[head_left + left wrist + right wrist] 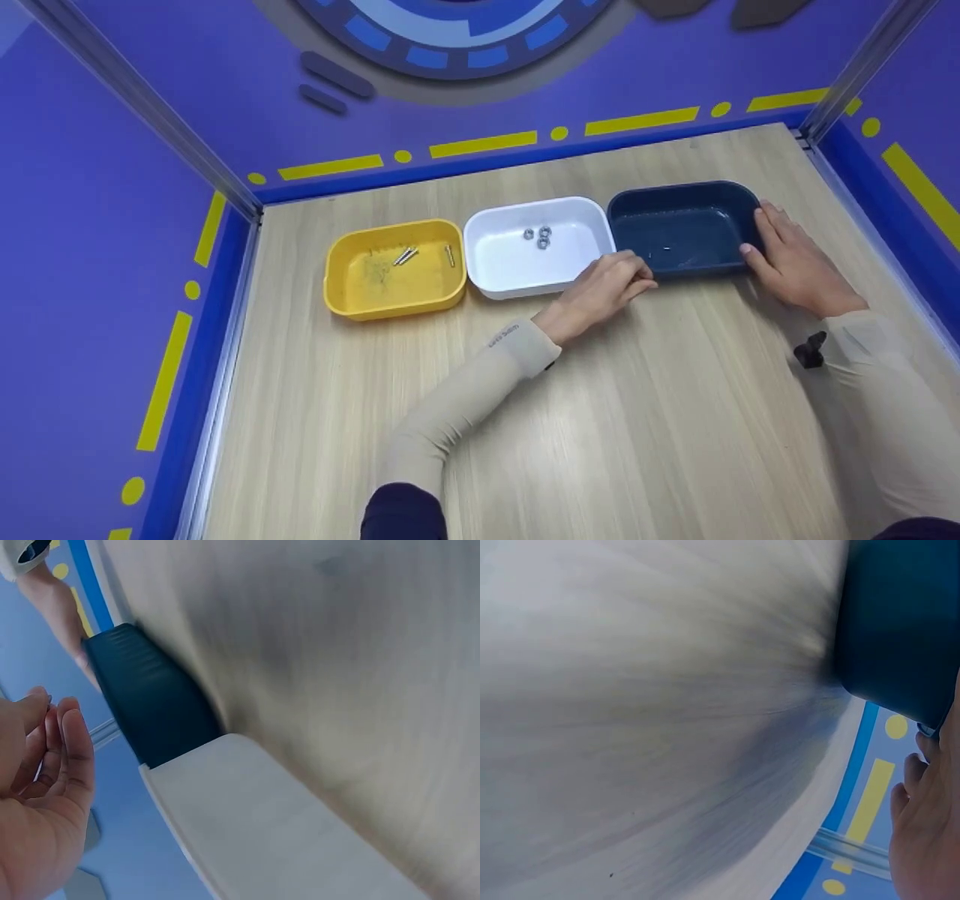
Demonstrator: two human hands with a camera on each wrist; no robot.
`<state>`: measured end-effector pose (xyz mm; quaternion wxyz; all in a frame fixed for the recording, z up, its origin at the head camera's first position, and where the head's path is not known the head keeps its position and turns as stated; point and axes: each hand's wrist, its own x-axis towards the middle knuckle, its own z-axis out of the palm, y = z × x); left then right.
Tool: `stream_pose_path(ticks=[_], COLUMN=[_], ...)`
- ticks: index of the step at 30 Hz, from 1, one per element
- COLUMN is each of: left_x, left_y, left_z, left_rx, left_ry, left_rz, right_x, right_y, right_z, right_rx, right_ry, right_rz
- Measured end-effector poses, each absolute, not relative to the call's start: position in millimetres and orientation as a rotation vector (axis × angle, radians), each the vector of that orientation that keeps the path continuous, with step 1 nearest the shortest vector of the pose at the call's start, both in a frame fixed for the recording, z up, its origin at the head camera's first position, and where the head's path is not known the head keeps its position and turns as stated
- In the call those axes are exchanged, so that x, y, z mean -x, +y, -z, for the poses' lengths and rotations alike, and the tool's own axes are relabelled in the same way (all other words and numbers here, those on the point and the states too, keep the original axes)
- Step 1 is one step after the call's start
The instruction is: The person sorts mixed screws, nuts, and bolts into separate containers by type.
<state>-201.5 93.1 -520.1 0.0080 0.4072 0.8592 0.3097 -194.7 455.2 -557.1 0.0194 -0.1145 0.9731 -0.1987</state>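
Note:
A dark blue-green bin [682, 268] stands at the right of a row of three, with a few tiny bits on its floor. My right hand [802, 266] holds the bin's right end, thumb at the rim. Over the front edge, where the dark bin meets the white bin [491, 286], is my left hand [600, 292]. Its thumb and forefinger pinch a small metallic piece [49, 699], mostly hidden by the fingertips, so its kind is unclear. Several metal nuts [544, 243] lie in the white bin.
At the left end of the row, a yellow bin [352, 310] contains several screws [406, 256]. All three bins stand on a wood-grain table [525, 435]. Blue panels [480, 120] with yellow marks enclose the back and sides.

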Motion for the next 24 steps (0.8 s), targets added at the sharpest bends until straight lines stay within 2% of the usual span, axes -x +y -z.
stream_pose_path(ticks=[24], left_x=[236.7], left_y=[141.1], left_z=[491.7], left_rx=[-1.157], left_ry=[2.663], left_rz=[-1.027], right_x=[196.4], right_y=[455.9], right_z=[561.4], right_rx=[0.357], right_ry=[3.072], right_rz=[0.579])
